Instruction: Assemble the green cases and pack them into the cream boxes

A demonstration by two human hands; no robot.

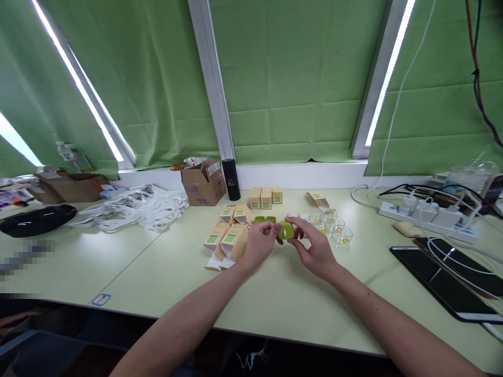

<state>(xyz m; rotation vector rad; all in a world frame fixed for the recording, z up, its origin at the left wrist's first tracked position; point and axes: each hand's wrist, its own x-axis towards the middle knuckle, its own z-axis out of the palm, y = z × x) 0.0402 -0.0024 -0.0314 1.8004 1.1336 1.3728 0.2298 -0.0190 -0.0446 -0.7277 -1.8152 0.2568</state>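
Observation:
My left hand (262, 242) and my right hand (315, 247) both grip a small green rounded case (286, 230) between thumbs and fingers, just above the table. Its exact kind I cannot make out. Behind my left hand lie more small green pieces (264, 219). To the left of that hand stand several brown paper boxes (234, 241) with green labels, the front ones with white flaps open toward me. Beyond my right hand sit several clear plastic cups or boxes (343, 235) with small yellow spots.
Closed brown boxes (266, 199) stand at the back, near a black cylinder (231, 179) and a cardboard carton (203, 183). White straps or cables (133, 208) are heaped left. A power strip (428, 215), cables and a tablet (444, 280) occupy the right side.

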